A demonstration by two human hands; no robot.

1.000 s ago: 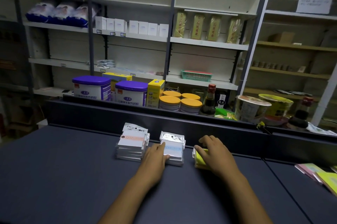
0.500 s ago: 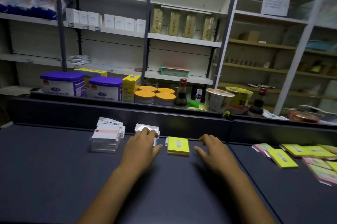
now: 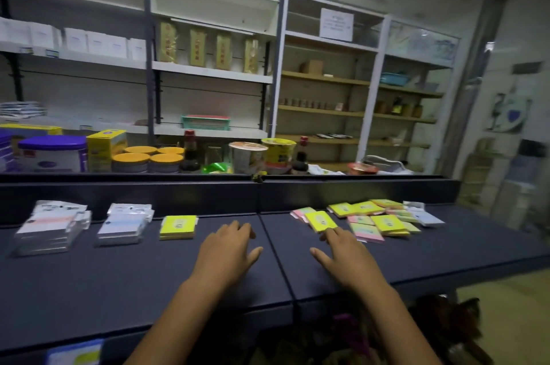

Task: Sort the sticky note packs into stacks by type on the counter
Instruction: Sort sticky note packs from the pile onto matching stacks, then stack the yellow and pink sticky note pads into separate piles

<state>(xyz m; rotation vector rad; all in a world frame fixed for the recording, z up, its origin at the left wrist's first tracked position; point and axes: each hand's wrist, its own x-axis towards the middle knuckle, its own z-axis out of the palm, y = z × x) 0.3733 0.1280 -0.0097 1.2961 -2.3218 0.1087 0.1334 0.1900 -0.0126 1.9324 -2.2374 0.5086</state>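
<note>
Three sorted stacks are standing along the counter (image 3: 89, 275) rear: an orange-label stack (image 3: 50, 227), a blue-label stack (image 3: 123, 226) and a yellow stack (image 3: 178, 226), while the unsorted packs (image 3: 375, 220) are lying scattered well to the right. Both hands are hovering open and empty, the left hand (image 3: 226, 248) near the yellow stack, the right hand (image 3: 346, 251) with fingertips touching a loose yellow pack (image 3: 320, 220). Pinching that pack by its edges (its wrapper probably being slippery) and setting it squarely on the yellow stack is likely the tidiest approach.
</note>
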